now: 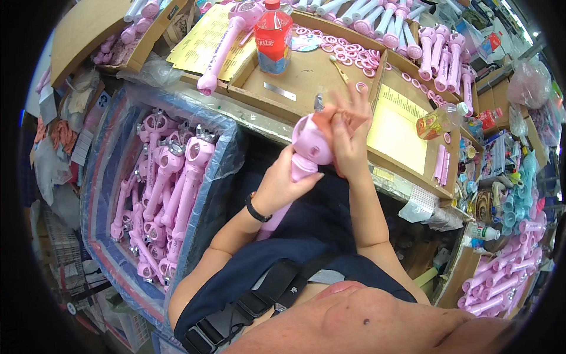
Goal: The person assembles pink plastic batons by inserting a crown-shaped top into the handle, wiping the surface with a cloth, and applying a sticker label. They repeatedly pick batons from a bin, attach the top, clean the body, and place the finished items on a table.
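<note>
My left hand [285, 184] is wrapped round the neck of a pink plastic toy wand [312, 143], just below its round open head. The wand's handle runs down past my wrist toward my lap. My right hand [352, 133] is at the right side of the head, its thumb bent and its fingers smeared by motion. An orange patch [323, 124] shows between that hand and the head; what it is I cannot make out. A small silvery piece [319, 102] sticks up at the top of the head.
A blue plastic-lined bin [219, 171] of similar wands stands at my left. On the bench are cardboard trays [259, 100] with pink rings [354, 54], a red-capped bottle [274, 38], a yellow-liquid bottle [439, 121] and yellow sheets [396, 127]. More pink wands [501, 274] lie at right.
</note>
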Demonstrator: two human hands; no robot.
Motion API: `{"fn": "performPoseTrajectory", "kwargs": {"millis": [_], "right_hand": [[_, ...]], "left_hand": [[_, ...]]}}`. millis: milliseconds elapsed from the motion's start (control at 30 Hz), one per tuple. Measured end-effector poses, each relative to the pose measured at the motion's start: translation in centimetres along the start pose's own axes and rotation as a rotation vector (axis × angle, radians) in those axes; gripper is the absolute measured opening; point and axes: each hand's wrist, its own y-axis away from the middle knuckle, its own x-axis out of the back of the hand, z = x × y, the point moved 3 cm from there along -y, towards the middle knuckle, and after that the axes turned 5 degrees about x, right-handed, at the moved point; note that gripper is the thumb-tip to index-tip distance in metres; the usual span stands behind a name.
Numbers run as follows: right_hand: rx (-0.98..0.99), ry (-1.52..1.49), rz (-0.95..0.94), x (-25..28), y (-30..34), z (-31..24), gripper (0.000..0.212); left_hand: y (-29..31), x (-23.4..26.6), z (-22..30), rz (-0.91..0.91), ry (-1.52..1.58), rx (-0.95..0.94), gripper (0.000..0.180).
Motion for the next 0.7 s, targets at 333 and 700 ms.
{"fn": "performPoseTrajectory", "kwargs": {"millis": [333, 700], "right_hand": [[0.069, 0.488, -0.023, 0.3, 0.3, 0.0, 0.039], [-0.327, -0.424, 0.252, 0.9, 2.8, 2.5, 0.065]], "left_hand": [[1.5, -1.3, -0.7, 0.104, -0.466, -0.112, 0.086], [2.2, -1.3, 1.0, 0.105, -0.436, -0.141, 0.087]]}}
